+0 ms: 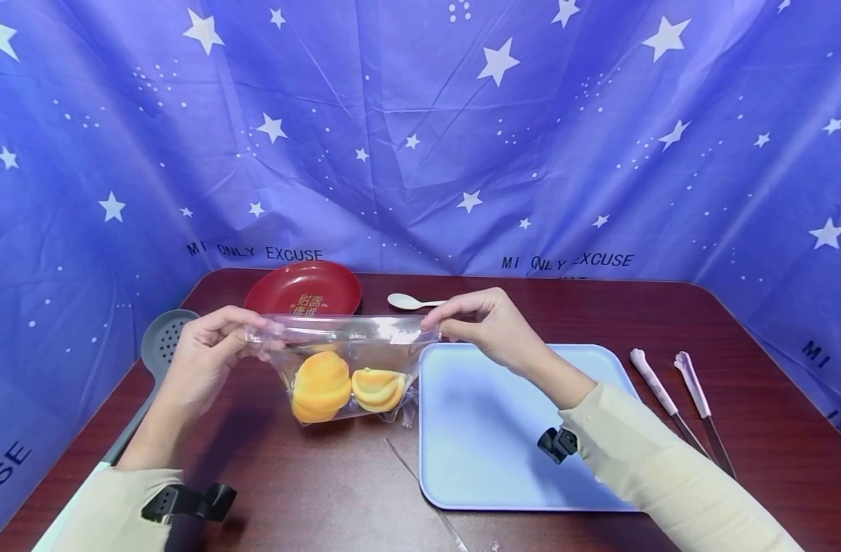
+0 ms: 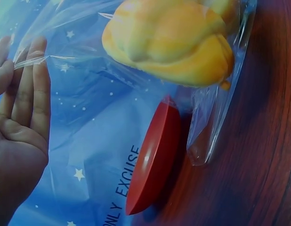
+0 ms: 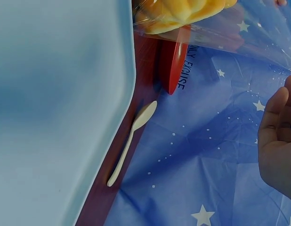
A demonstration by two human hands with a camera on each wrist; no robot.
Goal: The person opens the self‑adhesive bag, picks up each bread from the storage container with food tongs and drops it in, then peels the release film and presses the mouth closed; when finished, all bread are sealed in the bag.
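A clear plastic bag [image 1: 351,330] hangs above the table, its top edge stretched between both hands. My left hand [image 1: 198,364] pinches the top left corner between thumb and fingers. At the opposite corner, my right hand [image 1: 499,330] pinches the edge in the same way. Inside the bag sit a large lobed yellow-orange piece [image 1: 321,387], which looks like a bread roll, and a smaller yellow piece [image 1: 379,389] with pale parts. The left wrist view shows the lobed bread-like piece [image 2: 169,42] through the film. Whether the bag's mouth is sealed, I cannot tell.
Behind the bag lies a red plate [image 1: 303,284], with a white spoon [image 1: 409,301] right of it. A light blue tray [image 1: 489,452] sits under my right forearm. Two pink-handled utensils [image 1: 675,391] lie far right; a grey slotted spatula [image 1: 161,345] lies left. A thin clear strip [image 1: 420,487] lies in front.
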